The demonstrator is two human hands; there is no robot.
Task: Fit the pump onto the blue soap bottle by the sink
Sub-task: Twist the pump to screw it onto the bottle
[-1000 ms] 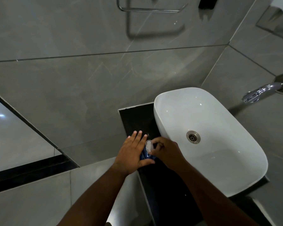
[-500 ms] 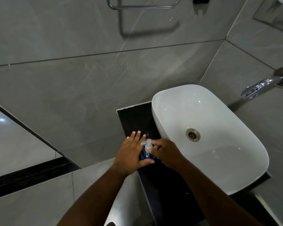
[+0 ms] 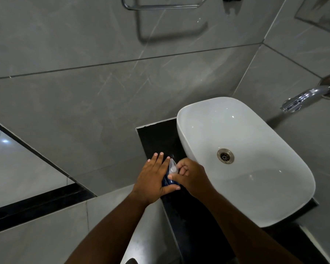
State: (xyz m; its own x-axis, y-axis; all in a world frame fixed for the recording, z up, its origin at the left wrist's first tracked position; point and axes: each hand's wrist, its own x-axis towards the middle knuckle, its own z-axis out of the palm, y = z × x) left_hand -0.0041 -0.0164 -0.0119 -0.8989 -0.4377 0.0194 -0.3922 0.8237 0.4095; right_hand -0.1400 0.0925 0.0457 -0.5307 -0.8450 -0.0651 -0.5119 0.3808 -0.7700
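The blue soap bottle (image 3: pixel 168 180) stands on the black counter (image 3: pixel 156 138) just left of the white sink (image 3: pixel 286 191). Only a sliver of blue shows between my hands. My left hand (image 3: pixel 153 178) wraps the bottle's left side, thumb across its front and fingers stretched out flat. The clear plastic pump (image 3: pixel 172 166) sits on top of the bottle, its nozzle pointing away from me. My right hand (image 3: pixel 191 178) has its fingers curled around the pump's collar.
A chrome tap (image 3: pixel 301 99) sticks out of the grey tiled wall at the right, above the sink. A chrome towel rail (image 3: pixel 160 5) hangs high on the wall. The sink drain (image 3: pixel 225 155) lies near the hands. The counter edge drops off at the left.
The pump's nozzle has turned on the bottle under my right fingers. Both hands stay in the same spot; the view has shifted slightly.
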